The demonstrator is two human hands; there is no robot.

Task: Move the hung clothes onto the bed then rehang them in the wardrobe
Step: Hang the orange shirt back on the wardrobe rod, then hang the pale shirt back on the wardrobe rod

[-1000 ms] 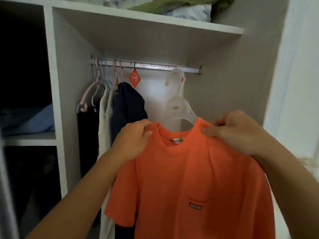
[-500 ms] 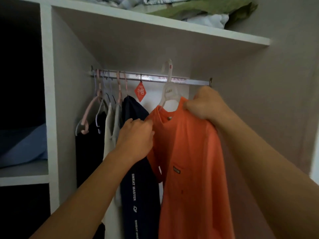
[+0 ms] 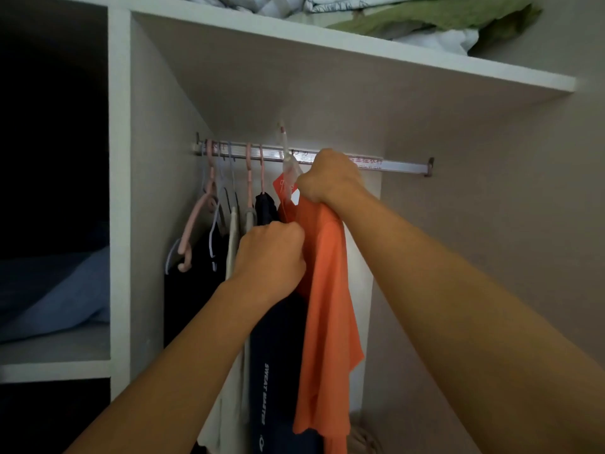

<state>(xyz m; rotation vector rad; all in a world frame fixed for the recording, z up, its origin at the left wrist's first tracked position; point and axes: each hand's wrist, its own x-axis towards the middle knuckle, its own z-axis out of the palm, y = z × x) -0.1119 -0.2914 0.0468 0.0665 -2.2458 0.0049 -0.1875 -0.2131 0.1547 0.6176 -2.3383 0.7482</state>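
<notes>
Overhead, both hands — right hand (image 3: pixel 330 180), left hand (image 3: pixel 271 253) — grip orange shirt (image 3: pixel 330 290).

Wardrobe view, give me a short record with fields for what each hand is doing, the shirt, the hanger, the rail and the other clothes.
left hand: left hand grips the orange T-shirt at its near shoulder
right hand: right hand grips the orange T-shirt's top, up by the rail
hanger: clear hanger, hook at rail height; whether it is seated cannot be told
rail: metal rail, bare to the right of the hands
other clothes: navy garment, cream garment and black garment hang left of the orange T-shirt
top shelf: folded bedding
</notes>
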